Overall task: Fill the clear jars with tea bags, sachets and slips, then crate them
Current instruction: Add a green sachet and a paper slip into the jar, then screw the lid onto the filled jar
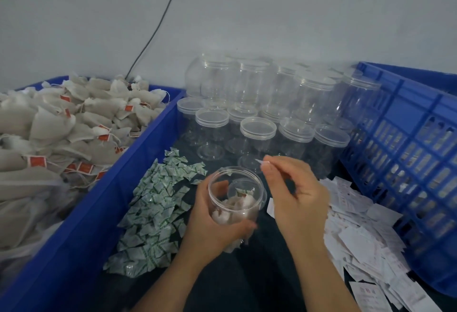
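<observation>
My left hand grips an open clear jar, tilted toward me, with tea bags and a green sachet inside. Just right of the jar's mouth, my right hand pinches a small white slip between thumb and fingertip. A heap of green-and-white sachets lies on the dark table to the left. White paper slips are piled to the right. Tea bags with red tags fill the blue bin at the left.
Several lidded empty clear jars stand stacked at the back against the wall. A blue slatted crate sits on the right, jars visible through its side. The blue bin's wall borders the table on the left. A black cable runs down the wall.
</observation>
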{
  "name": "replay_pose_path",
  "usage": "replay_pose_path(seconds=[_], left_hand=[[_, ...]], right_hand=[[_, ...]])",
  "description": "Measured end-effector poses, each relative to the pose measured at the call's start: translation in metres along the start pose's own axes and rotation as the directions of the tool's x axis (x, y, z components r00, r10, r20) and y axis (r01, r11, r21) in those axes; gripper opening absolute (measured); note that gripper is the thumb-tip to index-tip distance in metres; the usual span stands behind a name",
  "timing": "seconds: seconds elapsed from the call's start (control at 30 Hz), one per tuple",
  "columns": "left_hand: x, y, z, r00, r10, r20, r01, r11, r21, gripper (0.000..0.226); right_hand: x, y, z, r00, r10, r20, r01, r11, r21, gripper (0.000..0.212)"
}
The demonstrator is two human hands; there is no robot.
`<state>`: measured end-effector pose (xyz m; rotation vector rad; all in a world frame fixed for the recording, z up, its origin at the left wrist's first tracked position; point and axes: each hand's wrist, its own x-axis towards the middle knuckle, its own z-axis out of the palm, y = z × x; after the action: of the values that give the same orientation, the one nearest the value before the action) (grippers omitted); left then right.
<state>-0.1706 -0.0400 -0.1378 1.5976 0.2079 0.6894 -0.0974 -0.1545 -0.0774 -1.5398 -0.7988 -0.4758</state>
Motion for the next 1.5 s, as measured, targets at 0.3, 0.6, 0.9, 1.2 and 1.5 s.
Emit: replay_pose_path(seconds=[0.3, 0.6, 0.9, 1.2, 1.5], left_hand=[[0.000, -0.004, -0.001, 1.000, -0.021, -0.012, 0.021, 1.000, 0.005, 0.091], [0.009, -0.010, -0.008, 0.997, 0.018, -0.077, -0.016, 1.000, 0.026, 0.093], [0.009, -0.015, -0.009, 0.998, 0.016, -0.067, -0.014, 1.000, 0.028, 0.092], [0.007, -0.008, -0.009, 0.998, 0.032, -0.050, -0.033, 0.999, -0.027, 0.088], [0.011, -0.011, -0.010, 0.998, 0.013, -0.055, -0.015, 0.999, -0.043, 0.086]], right_hand=[[-0.011, 0.025, 0.022, 0.956, 0.291, 0.019, -0.279, 0.893, 0.352, 0.024], [-0.004, 0.084, 0.021, 0.741, 0.649, 0.173, -0.264, 0.518, -0.813, 0.063], [-0.013, 0.075, 0.021, 0.909, 0.380, 0.169, -0.302, 0.883, -0.360, 0.058], [-0.015, 0.046, 0.018, 0.932, 0.343, 0.118, -0.356, 0.926, 0.126, 0.020], [-0.011, 0.013, 0.023, 0.923, -0.019, 0.385, -0.054, 0.983, 0.178, 0.022]])
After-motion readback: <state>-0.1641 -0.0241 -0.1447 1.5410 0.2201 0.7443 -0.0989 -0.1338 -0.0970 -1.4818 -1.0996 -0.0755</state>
